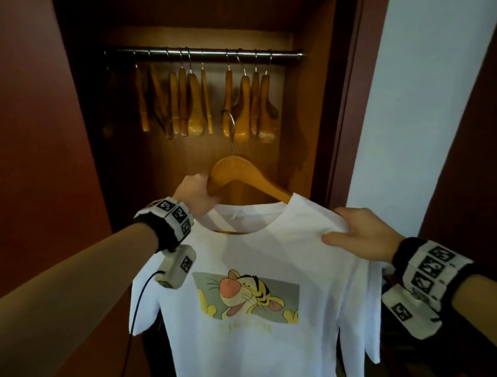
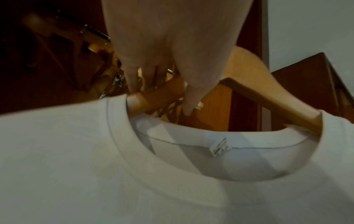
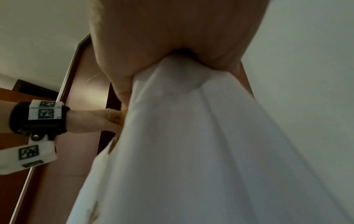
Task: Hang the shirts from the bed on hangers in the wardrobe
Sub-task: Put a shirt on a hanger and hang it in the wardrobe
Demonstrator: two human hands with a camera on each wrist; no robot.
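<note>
A white T-shirt (image 1: pixel 267 254) with a cartoon tiger print hangs in front of me on a wooden hanger (image 1: pixel 242 171) whose metal hook points up. My left hand (image 1: pixel 197 196) grips the hanger's left arm above the collar; in the left wrist view the fingers (image 2: pixel 134 78) curl round the wood (image 2: pixel 268 97) where it enters the neck opening (image 2: pixel 220 145). My right hand (image 1: pixel 355 234) pinches the shirt's right shoulder fabric; the right wrist view shows bunched white cloth (image 3: pixel 182 84) squeezed in that hand (image 3: pixel 172 37). The hanger is below the wardrobe rail (image 1: pixel 204 52), apart from it.
Several empty wooden hangers (image 1: pixel 194 101) hang along the rail, with a gap near the middle. Dark red-brown wardrobe sides (image 1: pixel 60 125) frame the opening. A white wall (image 1: pixel 413 109) stands to the right. A cable (image 1: pixel 137 305) drops from my left wrist camera.
</note>
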